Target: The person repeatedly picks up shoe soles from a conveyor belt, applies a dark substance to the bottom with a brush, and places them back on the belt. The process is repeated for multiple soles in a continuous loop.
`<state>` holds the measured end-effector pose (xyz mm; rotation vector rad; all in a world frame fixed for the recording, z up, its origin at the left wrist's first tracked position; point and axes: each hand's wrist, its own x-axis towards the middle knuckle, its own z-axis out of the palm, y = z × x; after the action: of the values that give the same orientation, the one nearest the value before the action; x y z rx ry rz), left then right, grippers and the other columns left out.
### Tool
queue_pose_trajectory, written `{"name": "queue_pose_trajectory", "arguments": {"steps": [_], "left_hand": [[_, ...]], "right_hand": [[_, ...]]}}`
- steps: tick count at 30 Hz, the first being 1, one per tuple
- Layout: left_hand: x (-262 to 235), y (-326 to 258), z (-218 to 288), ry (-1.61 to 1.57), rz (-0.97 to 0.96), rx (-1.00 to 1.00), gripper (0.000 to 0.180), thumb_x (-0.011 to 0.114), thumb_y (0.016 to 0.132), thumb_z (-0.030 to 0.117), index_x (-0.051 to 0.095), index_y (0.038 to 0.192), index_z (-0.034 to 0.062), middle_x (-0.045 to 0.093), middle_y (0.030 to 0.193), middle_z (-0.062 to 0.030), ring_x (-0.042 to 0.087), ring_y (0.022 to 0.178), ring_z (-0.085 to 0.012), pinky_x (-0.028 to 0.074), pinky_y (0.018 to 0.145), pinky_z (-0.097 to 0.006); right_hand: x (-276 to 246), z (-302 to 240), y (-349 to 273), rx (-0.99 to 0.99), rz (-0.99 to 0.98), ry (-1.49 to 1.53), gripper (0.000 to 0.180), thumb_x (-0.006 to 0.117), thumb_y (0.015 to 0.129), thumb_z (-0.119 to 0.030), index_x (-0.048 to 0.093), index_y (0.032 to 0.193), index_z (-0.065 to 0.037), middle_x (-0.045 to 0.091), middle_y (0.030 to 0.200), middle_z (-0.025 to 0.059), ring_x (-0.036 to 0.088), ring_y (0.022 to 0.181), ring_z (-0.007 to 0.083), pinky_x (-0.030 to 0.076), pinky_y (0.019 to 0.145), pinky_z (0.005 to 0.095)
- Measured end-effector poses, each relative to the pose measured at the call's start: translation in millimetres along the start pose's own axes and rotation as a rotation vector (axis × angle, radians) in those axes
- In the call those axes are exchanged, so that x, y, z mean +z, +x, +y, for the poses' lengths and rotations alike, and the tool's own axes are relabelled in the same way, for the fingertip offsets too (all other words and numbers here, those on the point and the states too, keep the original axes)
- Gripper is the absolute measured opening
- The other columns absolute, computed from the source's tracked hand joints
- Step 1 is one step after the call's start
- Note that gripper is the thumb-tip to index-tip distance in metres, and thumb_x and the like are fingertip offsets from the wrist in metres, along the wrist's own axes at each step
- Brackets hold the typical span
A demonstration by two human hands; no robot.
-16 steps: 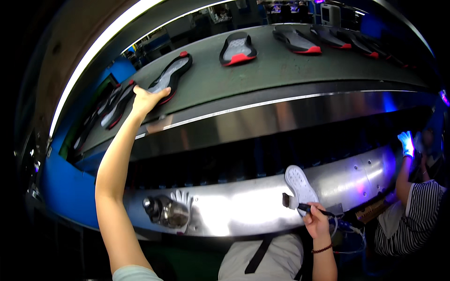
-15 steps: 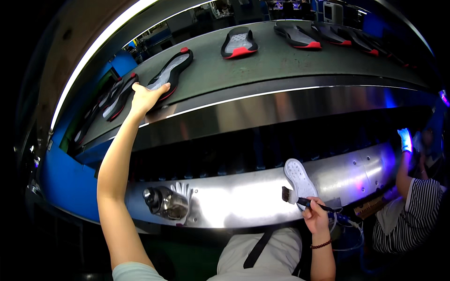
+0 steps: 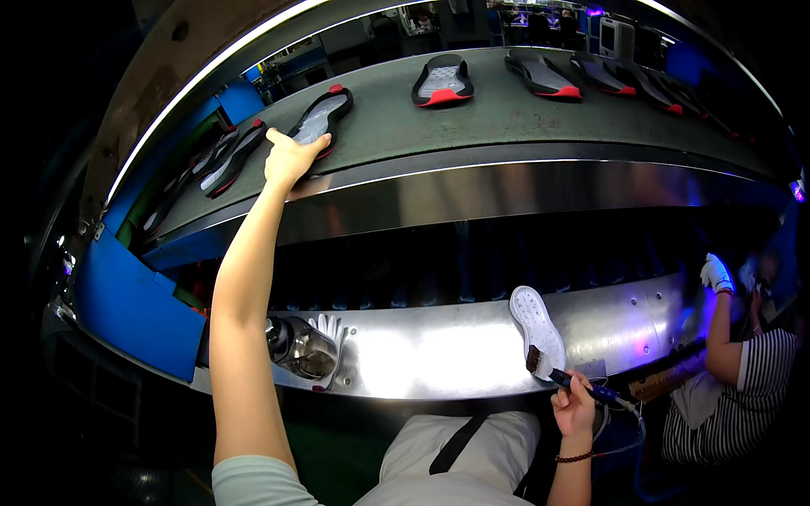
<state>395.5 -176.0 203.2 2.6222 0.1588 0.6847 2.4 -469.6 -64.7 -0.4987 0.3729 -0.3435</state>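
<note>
My left hand (image 3: 291, 158) reaches up to the conveyor belt, closed about the near end of a black shoe sole (image 3: 319, 116) with a grey middle and red tip. Its thumb lies on the sole's right edge; some fingers are hidden. Closer to my body, my right hand (image 3: 575, 405) grips the dark handle of a brush (image 3: 542, 364) with pale and brown bristles. The bristles overlap the near end of a white perforated sole (image 3: 535, 322), which lies on the metal ledge; whether they touch it I cannot tell.
Several black and red soles, one of them (image 3: 444, 80) near the middle, line the green belt (image 3: 380, 118). A dark bottle (image 3: 299, 347) and a pale glove (image 3: 329, 327) lie on the metal ledge (image 3: 430, 346). At right, a co-worker's gloved hand (image 3: 715, 274) is raised.
My left hand has moved farther away and to the right, turning the sole's near end with it. My right hand has brought the brush down over the white sole's near end.
</note>
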Motion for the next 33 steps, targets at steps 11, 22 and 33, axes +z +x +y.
{"name": "queue_pose_trajectory", "arguments": {"steps": [11,22,33], "left_hand": [[45.0,-2.3,62.1,-0.072,0.378,0.806,0.081,0.057,0.075,0.046,0.026,0.128,-0.0062,0.034,0.129,-0.0243,0.033,0.121,-0.0331,0.026,0.101,-0.038],[53.2,-36.4,128.5,-0.144,-0.033,1.071,0.020,0.057,0.079,0.023,0.062,0.088,0.0054,0.063,0.084,-0.0111,0.059,0.079,-0.0262,0.045,0.071,-0.034],[10.9,-168.1,35.9,-1.712,-0.462,-0.168,0.043,0.056,0.075,0.005,0.038,0.114,-0.0007,0.051,0.097,-0.0099,0.053,0.088,-0.0175,0.045,0.080,-0.030]], "right_hand": [[1.1,2.2,8.7,0.014,0.044,-0.071,0.013,0.050,0.084,-0.010,0.055,0.093,-0.001,0.055,0.073,0.0055,0.042,0.049,0.0105,0.033,0.048,0.0233],[-6.9,2.5,-2.2,-0.058,0.027,-0.122,0.018,0.054,0.083,-0.010,0.053,0.100,-0.004,0.056,0.081,0.0052,0.051,0.060,0.0122,0.041,0.053,0.0232],[26.8,-12.0,14.2,-0.210,0.026,-0.309,0.021,0.058,0.075,-0.001,0.052,0.095,-0.003,0.056,0.085,0.0065,0.053,0.069,0.0126,0.043,0.061,0.0223]]}}
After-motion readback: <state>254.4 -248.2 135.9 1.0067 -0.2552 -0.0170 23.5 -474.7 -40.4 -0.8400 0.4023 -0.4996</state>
